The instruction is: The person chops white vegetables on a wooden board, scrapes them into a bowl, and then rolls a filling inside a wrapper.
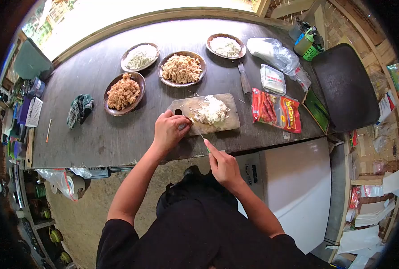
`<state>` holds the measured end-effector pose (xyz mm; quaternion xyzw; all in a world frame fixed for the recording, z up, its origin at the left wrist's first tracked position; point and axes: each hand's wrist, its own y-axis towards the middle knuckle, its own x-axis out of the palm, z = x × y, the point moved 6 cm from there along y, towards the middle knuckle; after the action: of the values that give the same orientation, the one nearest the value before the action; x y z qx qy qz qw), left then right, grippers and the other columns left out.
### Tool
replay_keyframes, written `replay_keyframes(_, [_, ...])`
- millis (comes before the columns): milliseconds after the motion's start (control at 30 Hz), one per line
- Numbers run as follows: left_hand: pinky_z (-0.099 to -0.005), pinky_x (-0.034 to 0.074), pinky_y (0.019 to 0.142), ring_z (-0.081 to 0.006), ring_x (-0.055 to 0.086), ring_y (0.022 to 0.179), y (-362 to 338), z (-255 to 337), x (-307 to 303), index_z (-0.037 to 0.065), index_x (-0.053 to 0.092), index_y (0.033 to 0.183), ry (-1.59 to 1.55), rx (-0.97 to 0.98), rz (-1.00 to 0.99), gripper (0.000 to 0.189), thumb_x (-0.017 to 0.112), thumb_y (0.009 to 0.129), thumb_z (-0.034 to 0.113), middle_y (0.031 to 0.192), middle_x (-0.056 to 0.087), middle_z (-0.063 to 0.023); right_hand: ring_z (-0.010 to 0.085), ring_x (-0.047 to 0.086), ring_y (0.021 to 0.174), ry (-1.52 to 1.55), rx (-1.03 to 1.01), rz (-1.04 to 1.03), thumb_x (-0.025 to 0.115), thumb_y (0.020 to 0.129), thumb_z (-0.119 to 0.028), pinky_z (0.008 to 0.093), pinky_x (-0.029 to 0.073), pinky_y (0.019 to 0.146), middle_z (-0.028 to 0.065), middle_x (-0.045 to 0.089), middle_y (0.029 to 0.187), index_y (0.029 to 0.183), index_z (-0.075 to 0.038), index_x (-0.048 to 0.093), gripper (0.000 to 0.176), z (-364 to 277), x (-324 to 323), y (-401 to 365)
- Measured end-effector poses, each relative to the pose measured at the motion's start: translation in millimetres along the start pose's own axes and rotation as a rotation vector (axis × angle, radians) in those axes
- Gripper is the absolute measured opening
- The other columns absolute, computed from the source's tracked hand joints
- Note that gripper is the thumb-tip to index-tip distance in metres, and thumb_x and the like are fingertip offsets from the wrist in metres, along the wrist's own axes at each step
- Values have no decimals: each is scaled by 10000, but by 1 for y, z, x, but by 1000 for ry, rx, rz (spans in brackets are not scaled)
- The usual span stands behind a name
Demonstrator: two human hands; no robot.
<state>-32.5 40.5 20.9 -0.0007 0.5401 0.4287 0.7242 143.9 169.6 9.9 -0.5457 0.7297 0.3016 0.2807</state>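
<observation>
My left hand (169, 127) is closed at the left part of a wooden cutting board (230, 124), its fingers curled around something small and mostly hidden. A thin knife (200, 133) is in my right hand (224, 167), with the index finger stretched along it. The blade points away from me over the board's near edge, close to my left fingertips. Beside my left hand, a heap of finely cut whitish food (212, 110) covers the board's middle and right. A dark round hole shows near the board's left end.
Behind the board stand plates of brown crumbly food (124, 93), tan pieces (181, 69) and white shreds (141, 57), (225, 46). To the right lie a cleaver (243, 78), a red packet (276, 110), a white packet (273, 80) and a black tray (345, 87). A checked cloth (80, 110) lies left.
</observation>
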Motion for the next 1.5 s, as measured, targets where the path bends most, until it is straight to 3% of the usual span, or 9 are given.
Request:
replay_keyframes(67, [-345, 531, 747, -218, 619, 786, 0, -1, 0, 143, 797, 859, 0, -11, -17, 95, 818, 782, 194, 921, 784, 15, 400, 651, 633, -23, -33, 40, 615, 986, -144, 527, 533, 616, 183, 595, 674, 1513, -240, 525, 543, 0, 3, 1])
replay_keyframes(267, [-354, 531, 744, -223, 620, 781, 2, -2, 0, 142, 798, 862, -3, -28, -43, 97, 814, 783, 196, 911, 784, 1, 397, 643, 684, -159, 38, -41, 623, 968, -103, 493, 512, 635, 184, 599, 711, 1489, -228, 555, 540, -3, 5, 6])
replay_keyframes(367, [-347, 524, 736, -215, 616, 769, 3, -2, 0, 153, 802, 867, 6, -16, -38, 95, 813, 789, 205, 900, 783, 6, 402, 649, 618, -147, -12, 14, 617, 986, -150, 521, 539, 586, 177, 610, 696, 1510, -256, 531, 541, 3, 8, 6])
replay_keyframes(700, [-346, 511, 731, -204, 611, 754, 4, -3, 1, 171, 804, 863, 41, -51, -64, 102, 826, 786, 234, 867, 778, 17, 402, 648, 634, -38, -15, 55, 604, 1000, -163, 525, 528, 605, 175, 604, 694, 1524, -255, 513, 540, 1, 0, 5])
replay_keyframes(800, [-354, 511, 730, -213, 609, 757, 3, -3, -1, 169, 801, 859, 32, -26, -48, 94, 820, 790, 230, 867, 776, 13, 406, 632, 675, -38, 8, -7, 610, 977, -97, 501, 505, 640, 194, 622, 736, 1503, -216, 538, 544, -3, 3, 4])
replay_keyframes(967, [-359, 510, 740, -222, 612, 776, 3, -3, 1, 165, 793, 840, 26, -20, -39, 83, 821, 779, 214, 860, 772, 10, 403, 653, 628, -177, 4, -40, 613, 986, -157, 522, 551, 617, 180, 615, 716, 1529, -253, 503, 562, -1, 9, 7])
replay_keyframes(1500, [-359, 518, 756, -212, 630, 795, 2, 1, -1, 150, 786, 838, 36, -3, -17, 85, 823, 791, 211, 888, 778, 6, 416, 640, 704, 11, -1, -25, 610, 985, -104, 511, 500, 650, 204, 616, 740, 1507, -209, 526, 539, 2, 4, 8])
